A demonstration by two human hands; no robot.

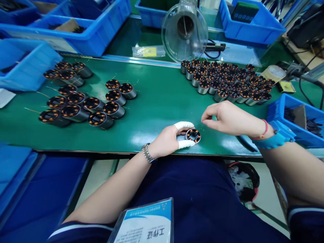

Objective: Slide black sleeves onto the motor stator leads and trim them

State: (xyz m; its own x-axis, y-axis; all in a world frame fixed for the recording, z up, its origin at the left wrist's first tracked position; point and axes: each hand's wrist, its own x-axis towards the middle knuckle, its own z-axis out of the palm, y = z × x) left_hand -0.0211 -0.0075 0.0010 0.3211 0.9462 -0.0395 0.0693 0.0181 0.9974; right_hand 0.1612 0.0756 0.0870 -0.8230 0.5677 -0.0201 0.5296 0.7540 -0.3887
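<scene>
With white finger cots on its thumb and forefinger, my left hand point(169, 140) grips a motor stator point(187, 136) from the side, near the front edge of the bench. Copper windings show in the stator's open end, which faces right. My right hand point(222, 116) hovers to the right and a little above it, apart from the stator. Its thumb and forefinger are pinched together; whatever may be between them is too small to make out. A blue band is around the right wrist.
Many stators stand in packed rows point(222, 81) at the back right. Looser stators with stray wires point(76, 104) sit on the left. A clear funnel-shaped hood point(184, 30) stands at the back. Blue bins point(253, 25) line the back; another blue bin point(279, 113) is at the right.
</scene>
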